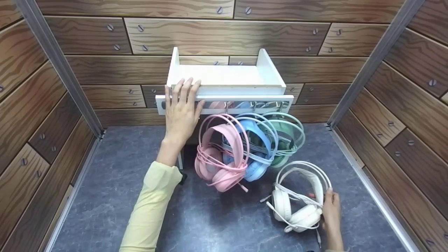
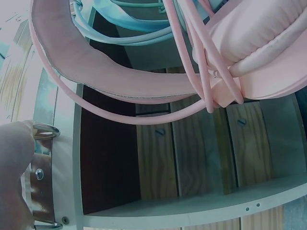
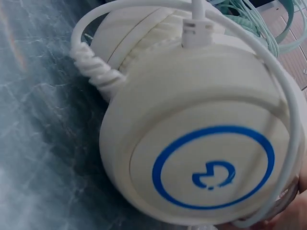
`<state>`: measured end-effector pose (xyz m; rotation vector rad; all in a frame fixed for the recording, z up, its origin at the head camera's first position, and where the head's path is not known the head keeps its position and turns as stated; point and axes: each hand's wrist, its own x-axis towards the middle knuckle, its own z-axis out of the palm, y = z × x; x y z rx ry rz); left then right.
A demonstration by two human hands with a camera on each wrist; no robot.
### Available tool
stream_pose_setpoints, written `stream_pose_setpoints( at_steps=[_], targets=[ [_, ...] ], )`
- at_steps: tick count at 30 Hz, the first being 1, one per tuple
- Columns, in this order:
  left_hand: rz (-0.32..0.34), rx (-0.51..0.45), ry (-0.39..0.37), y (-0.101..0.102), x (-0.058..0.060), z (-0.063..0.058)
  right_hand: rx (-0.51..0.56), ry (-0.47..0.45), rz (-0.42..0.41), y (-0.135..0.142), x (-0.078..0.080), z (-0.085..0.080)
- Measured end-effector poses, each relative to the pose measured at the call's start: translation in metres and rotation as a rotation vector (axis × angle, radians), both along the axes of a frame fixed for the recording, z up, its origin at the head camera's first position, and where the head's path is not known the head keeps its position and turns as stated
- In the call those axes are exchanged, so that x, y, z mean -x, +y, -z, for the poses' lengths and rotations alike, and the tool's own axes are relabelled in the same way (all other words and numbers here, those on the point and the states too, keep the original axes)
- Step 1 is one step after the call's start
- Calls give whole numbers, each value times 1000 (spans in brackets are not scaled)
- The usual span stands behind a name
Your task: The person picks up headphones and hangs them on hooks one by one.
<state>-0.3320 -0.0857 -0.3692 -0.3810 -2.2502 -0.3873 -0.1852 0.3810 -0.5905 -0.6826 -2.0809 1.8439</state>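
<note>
My right hand (image 1: 331, 213) grips the side of white headphones (image 1: 304, 220), which have a boom microphone and a looped cable. In the right wrist view a blue ring marks their ear cup (image 3: 211, 167). My left hand (image 1: 182, 113) lies with fingers extended over the left end of a white hook rail (image 1: 245, 98). From the rail's hooks hang pink headphones (image 1: 227, 178), blue headphones (image 1: 257, 170) and green headphones (image 1: 282, 159), each with its cable bundled. A metal hook (image 2: 47, 129) shows beside the left hand in the left wrist view.
Behind the rail stands a white shelf (image 1: 218, 75) with raised side panels. The floor (image 1: 115, 196) is dark and marbled. Wood-patterned walls (image 1: 227, 36) enclose three sides, with metal strips (image 1: 378, 59) along the corners.
</note>
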Motion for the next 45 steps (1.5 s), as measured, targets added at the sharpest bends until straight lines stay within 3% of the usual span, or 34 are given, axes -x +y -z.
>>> stream_pose_setpoints(
  at_steps=[7, 16, 23, 32, 38, 45],
  targets=[
    [4, -5, -2, -1, 0, 0, 3, -7, 14, -9, -6, 1],
    [3, -9, -1, -1, 0, 1, -177, 88, 85, -20, -13, -2],
    [7, -10, 4, -1, -1, 1, -226, 149, 111, -25, -18, -6],
    [8, -4, 6, 0, 0, 1, -399, 233, 182, -35, -29, -23],
    [10, -7, 6, -1, 1, 1, -407, 308, 177, -41, -37, -37],
    [7, -5, 5, -1, 1, 1, -425, 296, 172, -47, -45, -50]
  ],
)
